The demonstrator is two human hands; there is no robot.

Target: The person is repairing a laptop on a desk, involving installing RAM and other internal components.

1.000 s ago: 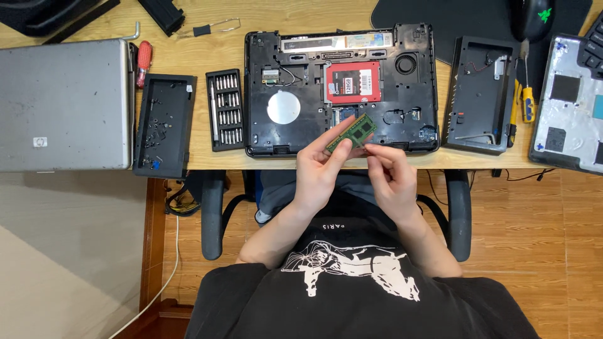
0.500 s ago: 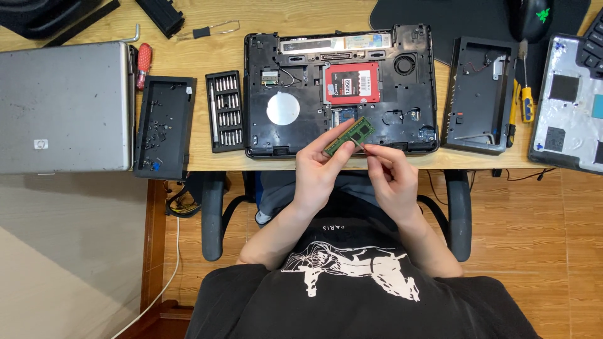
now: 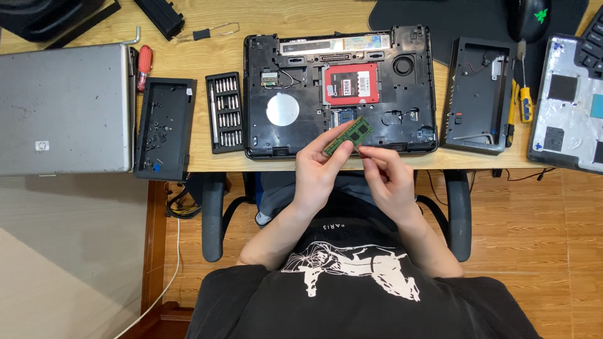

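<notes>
Over the desk's front edge, I pinch a green memory module (image 3: 349, 135) between the fingertips of my left hand (image 3: 319, 171) and right hand (image 3: 388, 176), tilted, above the opened black laptop base (image 3: 339, 94). A red-labelled drive (image 3: 350, 83) sits in that base; a bit set (image 3: 225, 112) lies just left, a closed silver laptop (image 3: 63, 108) farther left.
</notes>
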